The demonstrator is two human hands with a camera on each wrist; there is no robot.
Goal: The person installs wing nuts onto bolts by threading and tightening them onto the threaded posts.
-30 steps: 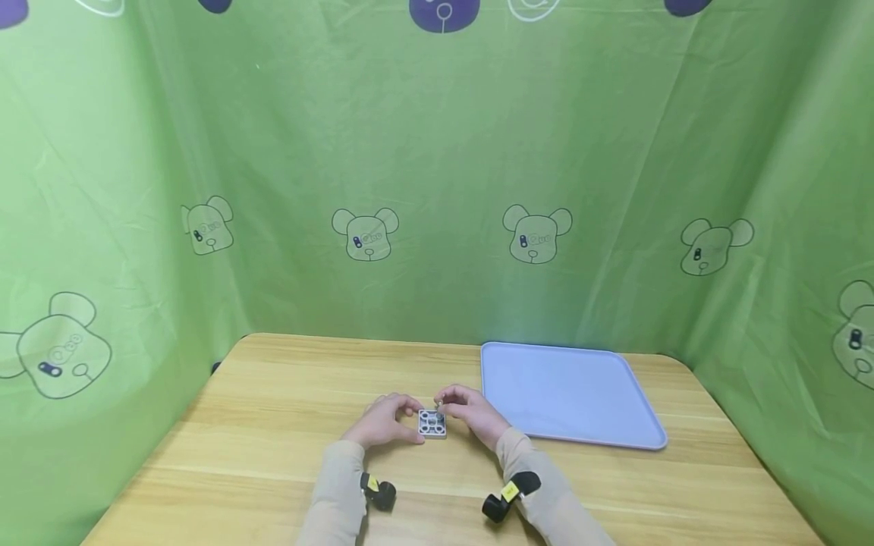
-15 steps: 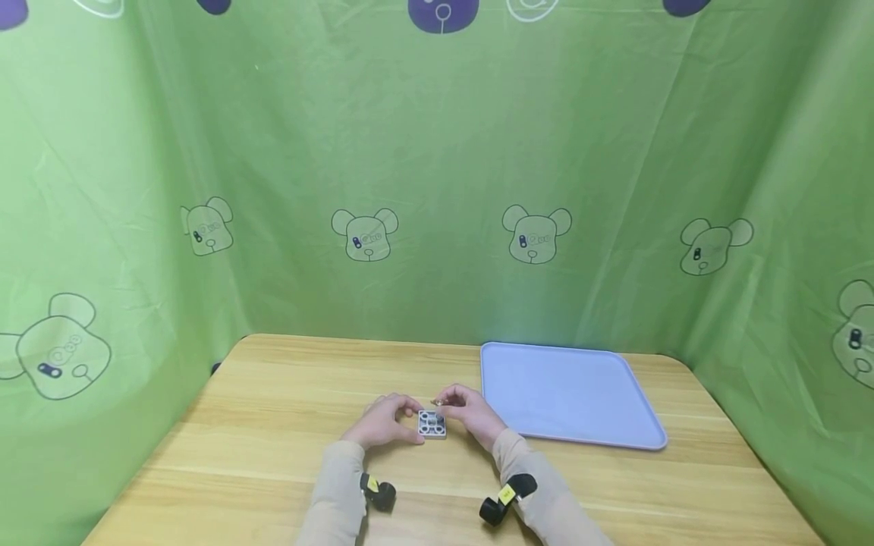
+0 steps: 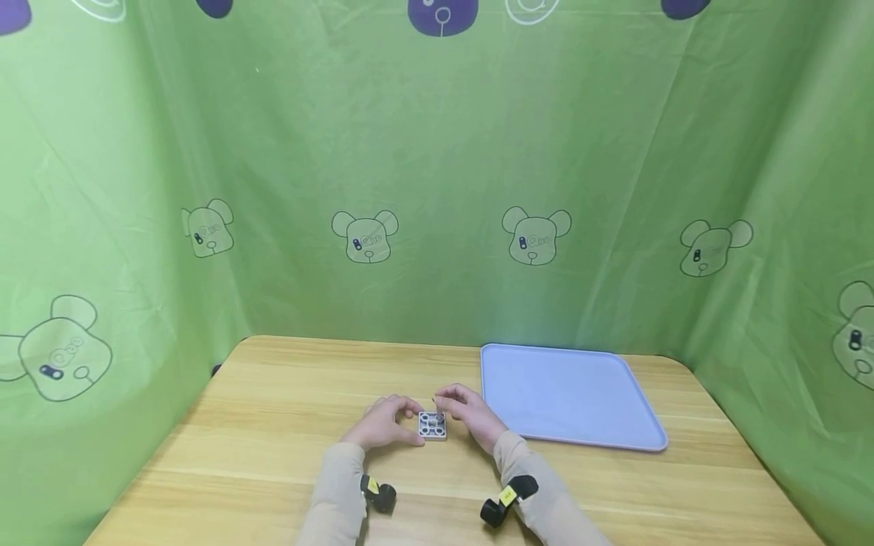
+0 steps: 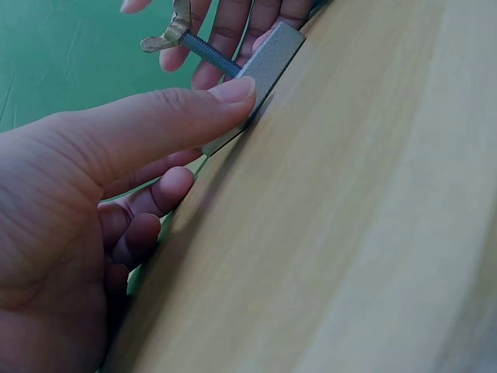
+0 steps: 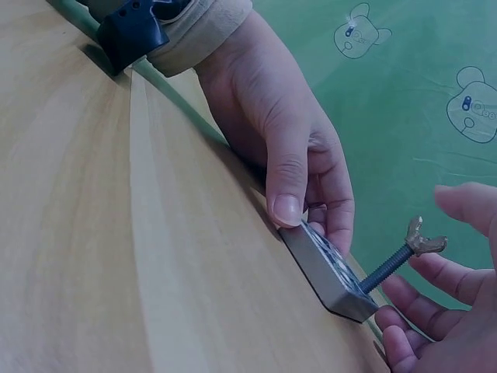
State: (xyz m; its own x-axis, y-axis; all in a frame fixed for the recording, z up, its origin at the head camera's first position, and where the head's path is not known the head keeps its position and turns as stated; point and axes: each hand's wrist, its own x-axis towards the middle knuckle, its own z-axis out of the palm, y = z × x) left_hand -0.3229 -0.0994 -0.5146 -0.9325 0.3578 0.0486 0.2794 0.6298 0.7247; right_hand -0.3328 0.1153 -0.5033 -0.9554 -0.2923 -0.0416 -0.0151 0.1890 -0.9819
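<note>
Grey block [image 3: 432,426] lies flat on the counter [image 3: 287,455], at 6 o'clock of the head view's centre, ringed face up. Wing bolt [image 5: 387,268] sits at the block's 1-to-2 o'clock corner as the head view has it, standing out of the top face, threaded end down, wings up. Bolt's long axis: shank to wings points about 10 o'clock in the left wrist view, about 2 o'clock in the right wrist view. Block's side edge runs 1 to 7 o'clock in left wrist, roughly 10:30 to 4:30 in right wrist. Left hand [image 3: 381,425], at the block's 9 o'clock, has it pinched, thumb on the near edge, fingers on the far side. Right hand [image 3: 473,417], at 3 o'clock, is loosely spread round the wings: thumb clear, fingers bent, no firm hold; can't tell if the index touches. View differences: thread, wing shape and block thickness read clearly only in the wrist views; head barely resolves the bolt, but gives the block's square outline, the corner rings and the lilac tray [image 3: 567,394] between 2 and 3 o'clock of the block, just past the right hand.
</note>
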